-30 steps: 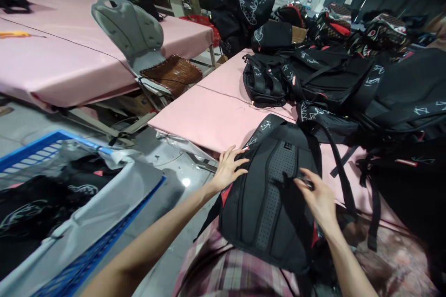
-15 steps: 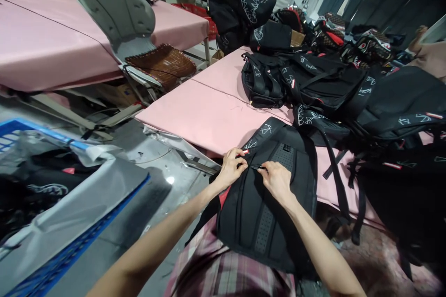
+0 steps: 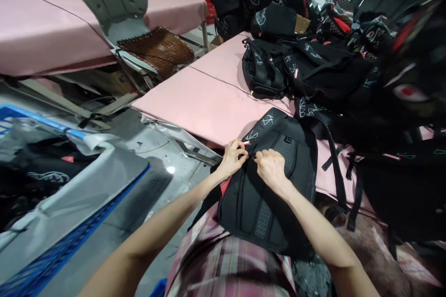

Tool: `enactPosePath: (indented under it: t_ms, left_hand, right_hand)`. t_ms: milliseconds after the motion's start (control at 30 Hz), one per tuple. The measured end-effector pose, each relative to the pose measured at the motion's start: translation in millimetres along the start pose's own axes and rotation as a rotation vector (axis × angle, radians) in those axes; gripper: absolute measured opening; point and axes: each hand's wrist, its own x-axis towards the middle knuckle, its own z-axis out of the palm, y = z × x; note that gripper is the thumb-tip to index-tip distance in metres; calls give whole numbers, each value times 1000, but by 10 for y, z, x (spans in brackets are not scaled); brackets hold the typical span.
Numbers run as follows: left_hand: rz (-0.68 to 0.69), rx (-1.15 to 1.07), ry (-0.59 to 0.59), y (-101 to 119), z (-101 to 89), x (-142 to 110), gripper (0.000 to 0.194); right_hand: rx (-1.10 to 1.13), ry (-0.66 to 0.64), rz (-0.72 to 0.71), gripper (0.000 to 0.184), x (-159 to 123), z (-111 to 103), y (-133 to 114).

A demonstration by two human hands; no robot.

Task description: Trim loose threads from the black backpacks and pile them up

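A black backpack (image 3: pixel 275 213) lies back-panel up, half on my lap and half on the edge of the pink table (image 3: pixel 205 102). My left hand (image 3: pixel 232 158) is closed in a pinch on the backpack's left shoulder strap (image 3: pixel 262 127), right by a small red tag. My right hand (image 3: pixel 271 167) is closed beside it, fingers pinching something small at the same spot on the strap; I cannot make out what it holds. The two hands almost touch.
A heap of black backpacks (image 3: pixel 324 69) covers the table's far and right side. A grey chair with a woven seat (image 3: pixel 156 48) stands at the left between two pink tables. A blue crate (image 3: pixel 52 204) lined with grey plastic sits on the floor at left.
My right hand moved left from the middle of the back panel to the left strap and closed next to my left hand, which went from flat to pinched. The view tilted down.
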Motion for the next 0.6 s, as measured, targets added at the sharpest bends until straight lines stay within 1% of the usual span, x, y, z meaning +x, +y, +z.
enactPosePath:
  t_ms: [67,133,200,267,300,367,433,533,600]
  left_hand:
    - [7,12,-16,-26,-87,-4,11]
    - [61,89,-115,-65,-267,-56,13]
    - [134,276,-203,-91,-493,-172,18]
    - [184,484,-204,-66,-672,-337,23]
    - [196,546,-188,-26,-715,-427,22]
    - [220,560,-202,92,-690,-593,18]
    - [231,523,-240,214,-550,-715,19]
    - [209,511,-234,303,-320,-793,19]
    - [201,508,-216,295,-246,-797,17]
  right_hand:
    - [58,11,47,20,-36,21,48]
    - [173,47,126,17,-125,43,124]
    - [311,89,196,16,-263,63,190]
    - [413,110,222,17,-422,87,207]
    - [438,109,218,18,-495,102,192]
    - [439,102,187,18,-609,135,130]
    - [393,92,144,19,-668,166,50]
    - [297,69,76,20,-682,186,-38]
    - [240,54,40,20,-671,183,-69]
